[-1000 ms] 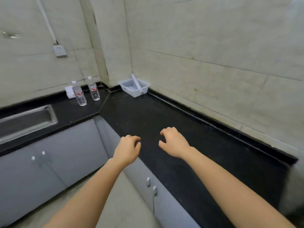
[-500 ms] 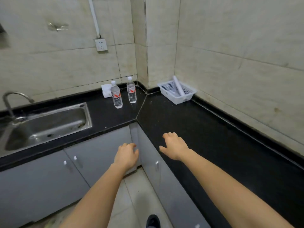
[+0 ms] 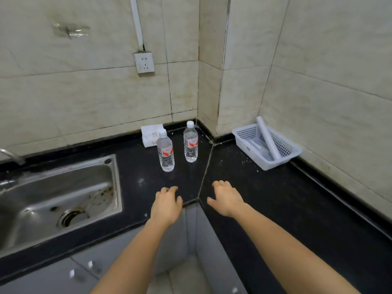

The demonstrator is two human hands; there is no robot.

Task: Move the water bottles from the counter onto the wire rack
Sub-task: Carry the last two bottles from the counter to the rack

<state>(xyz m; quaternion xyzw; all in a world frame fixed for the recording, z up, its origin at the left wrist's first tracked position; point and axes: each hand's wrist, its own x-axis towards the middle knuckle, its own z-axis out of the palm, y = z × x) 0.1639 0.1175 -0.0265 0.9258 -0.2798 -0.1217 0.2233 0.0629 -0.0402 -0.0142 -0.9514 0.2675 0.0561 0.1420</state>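
Observation:
Two clear water bottles with white caps and red labels stand upright on the black counter [image 3: 275, 198] near the corner: the nearer left bottle [image 3: 165, 151] and the right bottle [image 3: 190, 142]. My left hand [image 3: 166, 205] hovers over the counter's front edge, a short way in front of the left bottle, fingers curled loosely and holding nothing. To its right, my right hand [image 3: 226, 198] is held out just past the counter seam, fingers apart and empty. No wire rack is in view.
A steel sink [image 3: 57, 198] is set into the counter at the left, with a tap at the far left. A white tissue pack [image 3: 151, 135] lies behind the bottles. A white plastic basket [image 3: 267, 145] holding a white roll sits at the right wall. Grey cabinets are below.
The view has swung left and closer to the corner, so the bottles and sink now sit nearer. Both hands have reached forward over the counter edge towards the bottles, still empty.

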